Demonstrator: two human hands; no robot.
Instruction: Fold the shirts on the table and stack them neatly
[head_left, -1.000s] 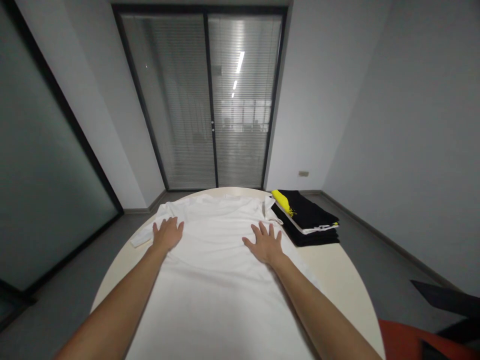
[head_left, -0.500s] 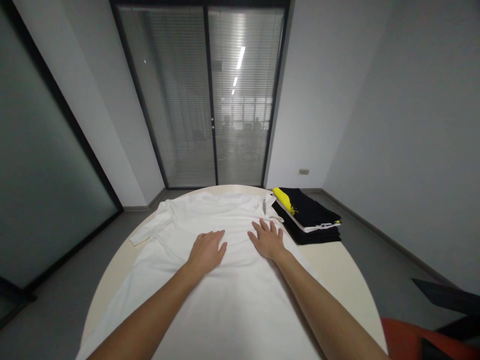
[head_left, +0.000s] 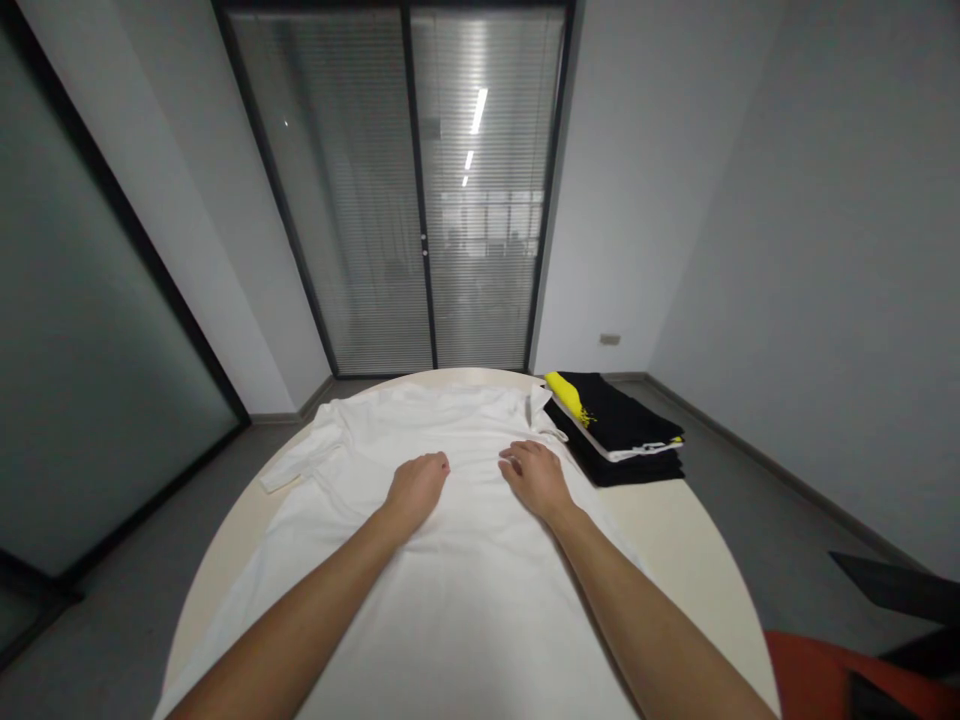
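A white shirt (head_left: 450, 600) lies spread over a round cream table (head_left: 675, 540), its collar end toward the far side. My left hand (head_left: 416, 487) rests on the shirt's middle with its fingers curled down into the cloth. My right hand (head_left: 536, 475) lies close beside it, fingers also curled and pressing or pinching the fabric. Whether either hand has a fold of cloth gripped is hard to make out. The left sleeve (head_left: 304, 460) of the shirt sticks out toward the table's left edge.
A folded stack of black clothes with a yellow patch (head_left: 615, 430) sits at the table's far right. Glass doors with blinds (head_left: 420, 200) stand behind the table. An orange seat (head_left: 840, 680) shows at the lower right, grey floor around.
My left hand slid from the shirt's left shoulder to its middle, next to my right hand. Both hands went from flat, spread fingers to curled fingers on the cloth.
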